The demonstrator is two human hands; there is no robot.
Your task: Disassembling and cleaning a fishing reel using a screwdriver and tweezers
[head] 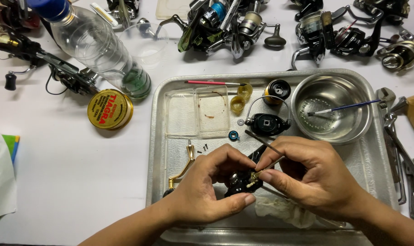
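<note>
Over a metal tray (157, 136), my left hand (207, 187) grips a black fishing reel body (240, 180). My right hand (307, 175) pinches a thin brush or tool (267, 166) whose tip touches the reel body. On the tray lie a black rotor with a wire bail (266, 123), a black and gold spool (277, 89), a gold handle (183, 169), a small blue ring (234, 135), two amber caps (240, 98), a clear plastic lid (199, 111) and a red-handled tool (211, 83).
A steel bowl (331, 107) with liquid and a blue brush (344, 108) sits at the tray's right. A plastic bottle (97, 45), a round gold tin (110, 109), several fishing reels at the back, wrenches (396, 146) at right and a white cloth (284, 212) surround the work.
</note>
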